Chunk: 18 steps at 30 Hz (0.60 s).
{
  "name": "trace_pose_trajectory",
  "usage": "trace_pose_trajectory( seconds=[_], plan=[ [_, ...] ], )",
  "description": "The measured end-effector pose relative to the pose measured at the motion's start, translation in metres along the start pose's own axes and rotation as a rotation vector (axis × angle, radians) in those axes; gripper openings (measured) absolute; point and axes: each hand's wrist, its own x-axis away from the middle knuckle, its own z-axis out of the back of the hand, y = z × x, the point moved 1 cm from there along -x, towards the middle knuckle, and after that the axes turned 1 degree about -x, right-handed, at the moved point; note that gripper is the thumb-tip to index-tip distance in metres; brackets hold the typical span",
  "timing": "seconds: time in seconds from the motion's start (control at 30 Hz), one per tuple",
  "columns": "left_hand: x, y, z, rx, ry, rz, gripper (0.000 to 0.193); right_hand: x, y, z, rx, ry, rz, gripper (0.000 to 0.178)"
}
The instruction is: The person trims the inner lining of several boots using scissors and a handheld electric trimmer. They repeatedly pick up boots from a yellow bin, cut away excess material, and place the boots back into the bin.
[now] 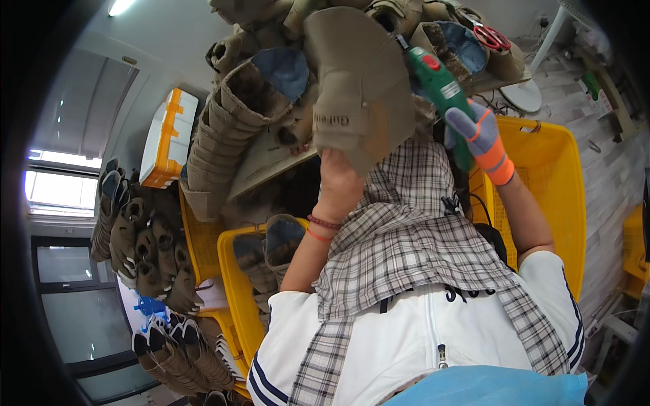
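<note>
My left hand (338, 181), bare with red bracelets at the wrist, grips the lower edge of a tan boot upper (359, 81) and holds it up in front of me. My right hand (482, 139), in a grey and orange glove, is closed around a green hand-held power tool (439, 82) with a red button. The tool's tip points at the boot's right edge, near its top. A plaid cloth (406, 250) hangs over my white shirt below both hands.
More tan boots (250, 95) crowd a worktable behind the held one, with red scissors (491, 37) at the back. Yellow crates (552, 183) (238, 291) stand on both sides. Dark boots (145, 250) pile up at left beside an orange and white case (169, 139).
</note>
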Motion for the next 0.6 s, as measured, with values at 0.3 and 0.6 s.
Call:
trace_pose_trajectory(
  seconds=[0.3, 0.6],
  plan=[
    [0.047, -0.056, 0.075, 1.583, 0.760, 1.202, 0.028, 0.045, 0.059, 0.015, 0.605, -0.210, -0.160, 0.047],
    [0.132, -0.087, 0.093, 2.350, 0.712, 1.279, 0.019, 0.053, 0.120, -0.063, 1.196, -0.955, 0.052, 0.056]
  ],
)
